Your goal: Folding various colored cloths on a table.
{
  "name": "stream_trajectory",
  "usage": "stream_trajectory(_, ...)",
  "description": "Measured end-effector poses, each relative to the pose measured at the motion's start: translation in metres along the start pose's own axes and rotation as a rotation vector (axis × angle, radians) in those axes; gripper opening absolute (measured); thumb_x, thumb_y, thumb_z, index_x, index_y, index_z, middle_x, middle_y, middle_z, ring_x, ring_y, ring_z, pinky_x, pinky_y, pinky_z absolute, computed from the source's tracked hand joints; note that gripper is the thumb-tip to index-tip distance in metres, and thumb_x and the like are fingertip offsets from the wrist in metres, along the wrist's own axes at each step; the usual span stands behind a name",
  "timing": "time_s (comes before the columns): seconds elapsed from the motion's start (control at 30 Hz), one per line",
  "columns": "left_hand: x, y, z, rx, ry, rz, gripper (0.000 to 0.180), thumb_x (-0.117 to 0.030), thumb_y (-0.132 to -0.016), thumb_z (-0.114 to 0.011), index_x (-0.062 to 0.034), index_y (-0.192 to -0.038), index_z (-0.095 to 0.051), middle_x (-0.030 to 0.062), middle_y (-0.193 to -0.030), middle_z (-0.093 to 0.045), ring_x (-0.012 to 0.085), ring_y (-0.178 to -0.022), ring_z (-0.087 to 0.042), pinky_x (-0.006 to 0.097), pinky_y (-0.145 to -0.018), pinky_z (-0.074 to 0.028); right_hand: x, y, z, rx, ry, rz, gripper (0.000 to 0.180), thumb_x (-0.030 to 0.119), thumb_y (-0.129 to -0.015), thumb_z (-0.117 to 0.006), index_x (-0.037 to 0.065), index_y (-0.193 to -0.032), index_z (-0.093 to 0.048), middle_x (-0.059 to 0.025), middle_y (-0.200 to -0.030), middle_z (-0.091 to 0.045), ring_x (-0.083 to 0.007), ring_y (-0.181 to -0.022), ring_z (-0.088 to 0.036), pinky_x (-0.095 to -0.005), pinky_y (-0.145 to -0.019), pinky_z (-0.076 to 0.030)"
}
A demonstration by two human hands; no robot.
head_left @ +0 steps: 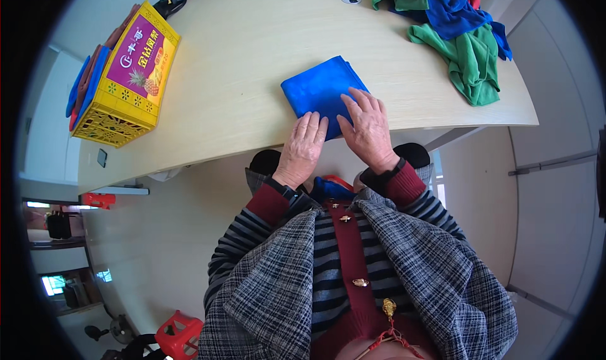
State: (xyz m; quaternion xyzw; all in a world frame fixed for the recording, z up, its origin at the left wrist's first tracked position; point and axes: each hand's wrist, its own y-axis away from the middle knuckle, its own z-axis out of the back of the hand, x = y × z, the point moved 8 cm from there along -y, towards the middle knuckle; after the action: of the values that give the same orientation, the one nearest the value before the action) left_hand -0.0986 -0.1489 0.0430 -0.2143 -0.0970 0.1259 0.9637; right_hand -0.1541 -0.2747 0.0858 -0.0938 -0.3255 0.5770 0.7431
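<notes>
A blue cloth (325,82), folded into a flat rectangle, lies at the near edge of the pale wooden table (233,69). On its near left corner rests my left hand (304,146), fingers stretched out and held side by side. My right hand (367,127) lies on the cloth's right side, its fingers spread and flat. Neither hand grips the cloth; both touch it from above. The near edge of the cloth is partly hidden under my hands.
To the left stands a yellow plastic crate (120,98) with folded cloths in it. Loose green cloths (464,60) and blue cloths (456,9) are heaped at the far right. A phone (102,158) lies at the left edge. Red stools (179,333) stand on the floor.
</notes>
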Motion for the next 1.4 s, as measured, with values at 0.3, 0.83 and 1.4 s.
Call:
stream_trajectory(0.3,-0.003,0.009,0.023,-0.097,0.011,-0.088,0.044,-0.015,-0.088,-0.054,0.0029,-0.127,-0.059,0.0150,-0.118,-0.056,0.0283,-0.114,-0.054,0.042,-0.111,-0.040,-0.013,-0.029,-0.020,0.132,-0.178,-0.093,0.033,0.025,-0.092,-0.067,0.000,-0.113,-0.068,-0.0178,-0.115,-0.067,-0.0359,-0.110,-0.059,-0.0439,-0.099,-0.046)
stream_trajectory(0.83,0.056,-0.008,0.044,-0.196,0.308,0.117,0.033,-0.009,-0.084,-0.066,0.0003,-0.116,-0.067,0.0135,-0.110,-0.064,0.0305,-0.110,-0.059,0.042,-0.102,-0.046,0.031,-0.060,-0.084,0.169,0.002,0.021,0.054,0.034,-0.097,-0.056,-0.002,-0.138,-0.053,-0.0217,-0.144,-0.052,-0.0401,-0.138,-0.043,-0.0535,-0.115,-0.032)
stream_trajectory(1.4,0.122,-0.035,-0.038,0.069,0.359,0.404,0.058,-0.046,-0.102,-0.046,-0.0093,-0.146,-0.051,0.0153,-0.158,-0.038,0.0349,-0.149,-0.028,0.052,-0.121,-0.020,0.037,-0.049,-0.102,0.295,0.229,0.069,0.067,0.039,-0.100,-0.050,0.002,-0.154,-0.035,-0.0201,-0.159,-0.034,-0.0373,-0.151,-0.025,-0.0503,-0.123,-0.015)
